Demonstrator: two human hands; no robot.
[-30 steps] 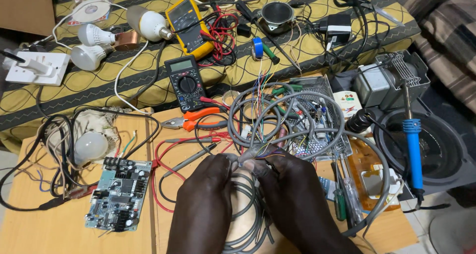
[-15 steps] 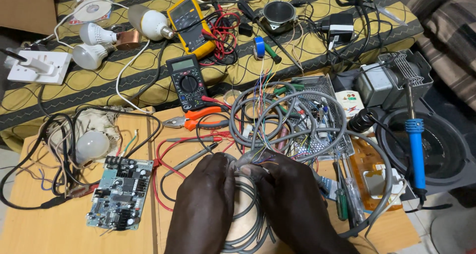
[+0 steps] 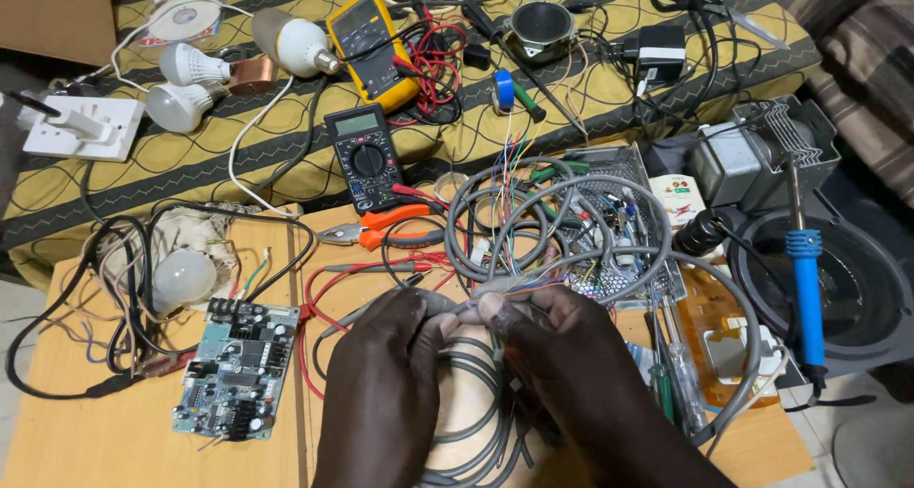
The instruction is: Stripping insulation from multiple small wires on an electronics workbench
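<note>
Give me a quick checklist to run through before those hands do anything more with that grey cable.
1. Both hands on the coiled grey cable: ok, left hand and right hand pinch it together.
2. Thin coloured wires free of the sheath: ok, they fan out.
3. Orange-handled pliers within reach: ok, just beyond the hands.
4. Blue-handled soldering iron away from the hands: ok, off to the right.
5. Iron hot or cold: cannot tell.
6. Green circuit board untouched: ok.

Single head-worn view, looking steeply down and forward over cluttered wooden table (image 3: 114, 440), close above both hands.
</note>
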